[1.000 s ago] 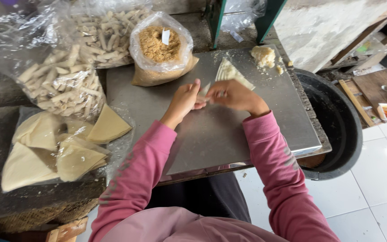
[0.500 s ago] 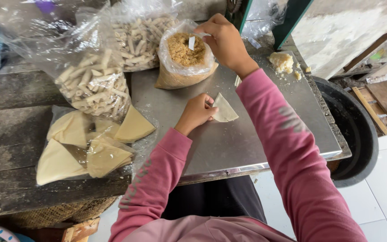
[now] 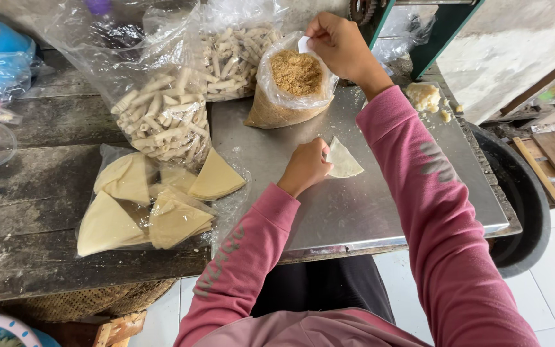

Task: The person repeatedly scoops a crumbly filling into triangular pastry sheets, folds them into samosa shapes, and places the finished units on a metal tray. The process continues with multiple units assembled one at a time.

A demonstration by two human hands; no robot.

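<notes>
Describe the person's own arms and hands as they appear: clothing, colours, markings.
Both arms are covered to the wrist by long pink sleeves of a soft knit top: the left sleeve and the right sleeve. Each carries faded greyish printed lettering along the forearm. The cuffs are plain. The left hand and right hand are bare, with no gloves; no rings, watch or bracelets can be seen.

Bagged rolls (image 3: 162, 119), dough lump (image 3: 423, 96)

Soft even daylight, faint shadows — sharp focus; wide-angle stretch at edges
</notes>
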